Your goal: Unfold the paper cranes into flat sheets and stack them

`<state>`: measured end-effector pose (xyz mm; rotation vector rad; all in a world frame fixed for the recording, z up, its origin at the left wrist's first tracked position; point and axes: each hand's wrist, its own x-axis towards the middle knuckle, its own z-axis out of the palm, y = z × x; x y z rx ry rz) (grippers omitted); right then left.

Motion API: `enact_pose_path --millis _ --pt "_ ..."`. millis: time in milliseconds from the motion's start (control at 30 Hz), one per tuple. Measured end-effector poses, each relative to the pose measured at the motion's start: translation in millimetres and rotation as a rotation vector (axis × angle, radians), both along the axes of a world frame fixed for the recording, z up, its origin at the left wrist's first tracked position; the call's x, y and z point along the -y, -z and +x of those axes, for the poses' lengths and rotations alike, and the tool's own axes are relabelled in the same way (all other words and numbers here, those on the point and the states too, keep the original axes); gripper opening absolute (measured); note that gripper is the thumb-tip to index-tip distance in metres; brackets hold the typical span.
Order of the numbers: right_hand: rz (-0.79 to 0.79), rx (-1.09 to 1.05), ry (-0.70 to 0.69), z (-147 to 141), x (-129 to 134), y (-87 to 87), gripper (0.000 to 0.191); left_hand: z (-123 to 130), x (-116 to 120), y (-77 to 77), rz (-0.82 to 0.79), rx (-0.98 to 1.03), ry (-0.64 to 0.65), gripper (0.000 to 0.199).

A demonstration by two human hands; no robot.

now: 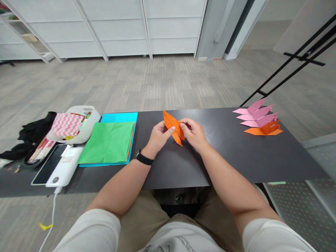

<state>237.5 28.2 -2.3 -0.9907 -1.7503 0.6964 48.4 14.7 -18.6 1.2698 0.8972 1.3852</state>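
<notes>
An orange folded origami piece is held up between my two hands above the dark table. It has pointed ends, one toward the far left and another hanging down toward me. My left hand pinches its left side, thumb on the near face. On the other side my right hand grips the right edge between thumb and fingers. Fingers behind the paper are partly hidden.
Folded pink origami pieces and an orange one stand at the right. Leftward lie green paper sheets on blue paper, a white basket, a white power bank with a cable, and a phone.
</notes>
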Motion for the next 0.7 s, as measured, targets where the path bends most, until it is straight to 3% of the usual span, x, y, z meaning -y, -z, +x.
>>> enact_pose_path --millis 200,367,433,533,700 --pt "-0.313 -0.193 -0.233 15.0 -10.6 -1.5 0.032 -5.1 -0.8 -6.3 -0.018 0.007 0.059 0.038" --pt "-0.354 -0.166 -0.294 21.5 -11.9 -4.4 0.032 -4.2 -0.1 -7.4 -0.004 -0.006 0.067 0.034" --pt "-0.27 -0.137 -0.224 19.7 -8.8 -6.8 0.029 -3.6 0.8 -9.3 0.0 -0.015 0.049 0.037" --pt "-0.022 -0.03 -0.092 16.2 -1.3 -14.0 0.018 -5.0 2.9 -15.1 0.101 -0.117 -0.014 0.035" --pt "0.258 0.108 -0.15 15.9 6.7 -25.0 0.015 -13.6 6.0 -20.8 0.41 -0.288 -0.119 0.022"
